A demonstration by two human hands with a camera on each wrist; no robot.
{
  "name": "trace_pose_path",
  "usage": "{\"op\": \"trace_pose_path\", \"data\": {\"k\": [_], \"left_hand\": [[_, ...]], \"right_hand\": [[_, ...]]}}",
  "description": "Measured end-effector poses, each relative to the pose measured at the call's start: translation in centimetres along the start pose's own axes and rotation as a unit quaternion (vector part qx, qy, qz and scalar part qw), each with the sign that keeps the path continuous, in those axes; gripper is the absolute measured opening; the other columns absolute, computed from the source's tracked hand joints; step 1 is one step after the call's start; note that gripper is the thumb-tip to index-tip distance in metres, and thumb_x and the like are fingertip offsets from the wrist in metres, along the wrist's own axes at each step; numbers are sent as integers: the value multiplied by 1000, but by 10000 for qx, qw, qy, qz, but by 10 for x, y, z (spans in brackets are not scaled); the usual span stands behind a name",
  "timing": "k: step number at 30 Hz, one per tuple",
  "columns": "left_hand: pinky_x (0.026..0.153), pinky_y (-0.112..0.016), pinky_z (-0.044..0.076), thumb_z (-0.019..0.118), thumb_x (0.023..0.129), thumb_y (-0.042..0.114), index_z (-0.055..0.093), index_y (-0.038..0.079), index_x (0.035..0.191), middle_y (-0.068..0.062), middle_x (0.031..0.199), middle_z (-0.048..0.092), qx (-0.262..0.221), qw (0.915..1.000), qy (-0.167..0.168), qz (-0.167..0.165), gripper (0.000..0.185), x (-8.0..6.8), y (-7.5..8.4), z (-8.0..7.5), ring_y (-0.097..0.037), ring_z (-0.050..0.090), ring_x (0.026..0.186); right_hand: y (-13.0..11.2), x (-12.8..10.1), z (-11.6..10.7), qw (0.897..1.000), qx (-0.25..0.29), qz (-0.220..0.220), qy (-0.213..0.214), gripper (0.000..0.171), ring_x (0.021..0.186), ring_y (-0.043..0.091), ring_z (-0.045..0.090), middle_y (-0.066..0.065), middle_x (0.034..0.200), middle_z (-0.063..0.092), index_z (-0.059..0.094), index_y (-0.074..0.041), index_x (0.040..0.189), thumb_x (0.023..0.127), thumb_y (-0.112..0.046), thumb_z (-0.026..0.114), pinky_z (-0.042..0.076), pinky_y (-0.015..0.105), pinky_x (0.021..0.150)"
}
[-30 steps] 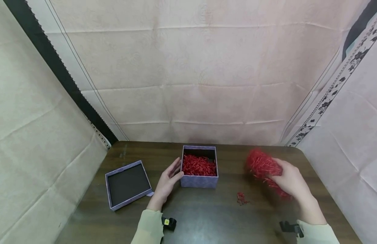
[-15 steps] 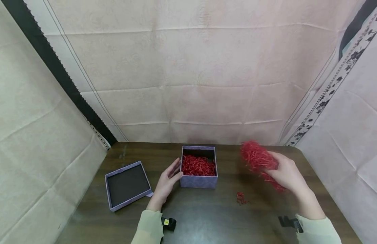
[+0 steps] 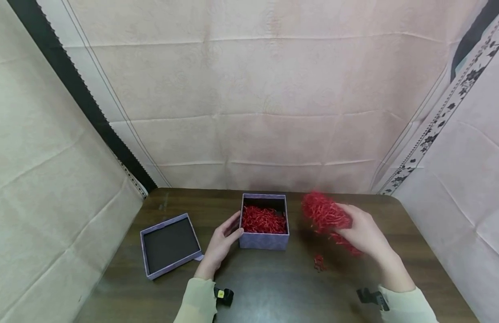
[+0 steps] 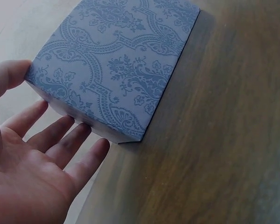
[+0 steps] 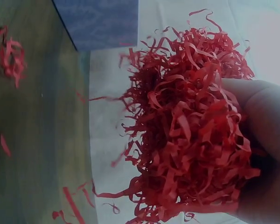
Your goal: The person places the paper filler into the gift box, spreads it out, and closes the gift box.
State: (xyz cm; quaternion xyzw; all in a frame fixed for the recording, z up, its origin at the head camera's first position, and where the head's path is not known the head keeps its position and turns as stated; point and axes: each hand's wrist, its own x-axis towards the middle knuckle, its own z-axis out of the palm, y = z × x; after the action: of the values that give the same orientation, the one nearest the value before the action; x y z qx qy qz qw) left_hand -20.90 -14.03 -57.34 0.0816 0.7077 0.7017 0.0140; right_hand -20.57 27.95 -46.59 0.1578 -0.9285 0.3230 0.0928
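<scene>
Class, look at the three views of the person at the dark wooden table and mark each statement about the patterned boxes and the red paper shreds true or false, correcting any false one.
1. The right hand grips a clump of red shredded paper. True.
2. The open lilac patterned box is bare inside. False: red shreds already lie in it.
3. The left hand touches that box's side with straight fingers. True.
4. The shallow lilac lid sits on the box. False: it lies apart on the dark wooden table, inside up.
5. A few loose red strands lie on the table. True.
</scene>
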Motion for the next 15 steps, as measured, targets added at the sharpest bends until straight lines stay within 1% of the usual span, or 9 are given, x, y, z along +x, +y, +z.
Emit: {"op": "trace_pose_path", "data": {"k": [4, 8, 10, 15], "left_hand": [[118, -55, 41, 70, 106, 15, 52, 17, 161, -10, 162, 51, -10, 10000, 36, -21, 58, 0, -1, 0, -34, 47, 149], [118, -55, 42, 70, 105, 14, 52, 16, 161, -11, 162, 52, -3, 10000, 36, -13, 58, 1, -1, 1, -34, 48, 149], [118, -55, 42, 70, 106, 14, 51, 16, 161, -11, 162, 51, -1, 10000, 11, -8, 59, 1, -1, 1, -34, 47, 149], [118, -56, 41, 69, 106, 14, 48, 17, 163, -9, 164, 49, -34, 10000, -13, -12, 60, 1, -1, 1, -34, 45, 151]], "right_hand": [[-9, 2, 7, 9999, 44, -107, 15, 54, 118, 38, 68, 13, 129, 72, 68, -11, 141, 91, -19, 85, 53, 67, 98], [-24, 6, 15, 9997, 216, -126, -81, 54, 119, 33, 68, 8, 130, 72, 68, -16, 141, 91, -19, 87, 55, 65, 98], [-33, 10, 18, 9993, 297, -186, -137, 53, 118, 29, 68, 4, 128, 72, 69, -20, 140, 90, -21, 88, 56, 62, 99], [-55, 29, 26, 9976, 323, -534, -309, 51, 118, 24, 68, -2, 127, 72, 70, -24, 138, 90, -19, 87, 56, 57, 100]]}}
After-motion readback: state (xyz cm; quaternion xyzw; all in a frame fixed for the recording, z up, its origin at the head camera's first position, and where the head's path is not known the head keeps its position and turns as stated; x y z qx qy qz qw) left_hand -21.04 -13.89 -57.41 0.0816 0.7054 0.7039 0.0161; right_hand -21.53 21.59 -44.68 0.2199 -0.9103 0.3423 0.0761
